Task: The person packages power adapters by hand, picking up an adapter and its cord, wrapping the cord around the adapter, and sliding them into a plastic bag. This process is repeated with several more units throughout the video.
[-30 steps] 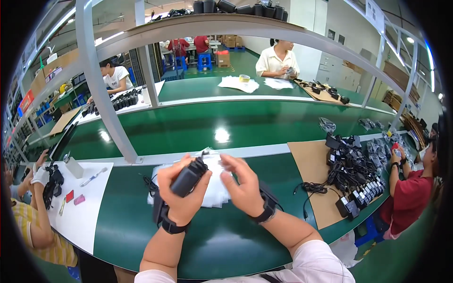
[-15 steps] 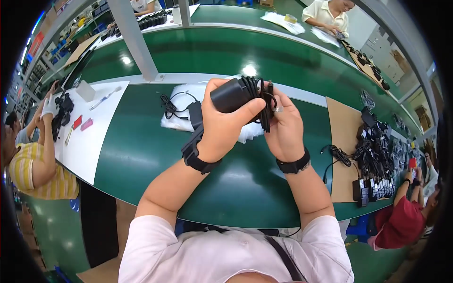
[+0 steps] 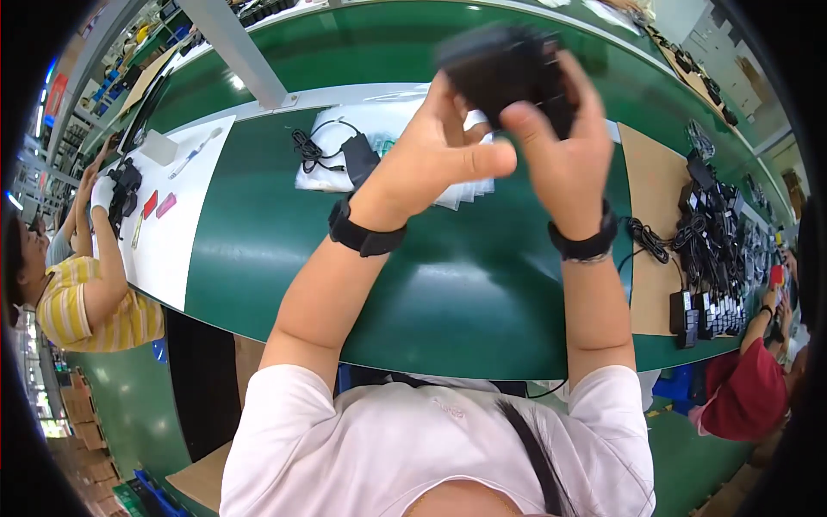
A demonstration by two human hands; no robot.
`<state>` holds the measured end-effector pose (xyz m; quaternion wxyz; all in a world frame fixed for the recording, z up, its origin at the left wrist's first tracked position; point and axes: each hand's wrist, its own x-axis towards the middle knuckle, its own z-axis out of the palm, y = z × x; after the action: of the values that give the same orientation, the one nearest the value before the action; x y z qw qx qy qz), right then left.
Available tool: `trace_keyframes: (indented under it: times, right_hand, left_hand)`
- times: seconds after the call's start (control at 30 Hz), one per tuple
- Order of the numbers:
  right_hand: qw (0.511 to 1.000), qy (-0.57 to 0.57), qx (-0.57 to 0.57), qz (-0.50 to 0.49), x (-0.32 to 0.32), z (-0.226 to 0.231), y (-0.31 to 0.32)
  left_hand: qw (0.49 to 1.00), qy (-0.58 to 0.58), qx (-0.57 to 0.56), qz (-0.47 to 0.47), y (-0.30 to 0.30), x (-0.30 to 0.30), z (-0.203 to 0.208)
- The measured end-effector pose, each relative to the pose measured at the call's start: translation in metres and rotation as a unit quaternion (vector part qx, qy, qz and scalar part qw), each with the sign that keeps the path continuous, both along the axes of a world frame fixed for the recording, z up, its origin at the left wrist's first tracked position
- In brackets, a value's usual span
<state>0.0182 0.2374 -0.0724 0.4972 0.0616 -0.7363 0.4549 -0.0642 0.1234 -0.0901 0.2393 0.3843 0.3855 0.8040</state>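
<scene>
Tabletop (image 3: 431,319): glossy green.
Left hand (image 3: 439,155): thumb free, fingertips partly hidden; cannot tell whether it grips.
Black power adapter (image 3: 500,73): raised between both hands, blurred; probably rigid, light, smooth; best held by its sides.
Right hand (image 3: 564,142): clamped around its right end.

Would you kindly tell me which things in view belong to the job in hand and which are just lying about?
Likely part of the job:
blurred black adapter in the right hand
clear plastic bags
corded adapter on the bags
adapter pile at right

Seemingly just lying about, at left:
red block
pink block
white box
</scene>
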Motion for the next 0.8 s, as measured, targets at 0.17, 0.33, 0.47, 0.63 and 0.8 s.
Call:
trace_keyframes:
  times: [0.17, 0.33, 0.47, 0.63, 0.8]
  right_hand:
    - [0.967, 0.098, -0.230, 0.054, 0.031, 0.024, 0.074]
    - [0.962, 0.127, -0.241, -0.019, 0.040, 0.033, 0.068]
    - [0.972, 0.167, -0.161, -0.024, 0.039, 0.034, 0.060]
    - [0.968, 0.157, -0.190, 0.045, 0.043, 0.035, 0.053]
    - [0.982, 0.136, -0.130, -0.031, 0.036, 0.032, 0.052]
  left_hand:
    - [0.698, 0.468, -0.443, 0.310, 0.019, -0.026, -0.048]
    - [0.554, 0.571, -0.523, 0.306, 0.027, -0.014, -0.082]
    - [0.564, 0.528, -0.558, 0.304, 0.018, -0.035, -0.089]
    - [0.633, 0.454, -0.578, 0.241, 0.012, -0.042, -0.061]
    - [0.668, 0.422, -0.583, 0.190, -0.017, -0.069, -0.059]
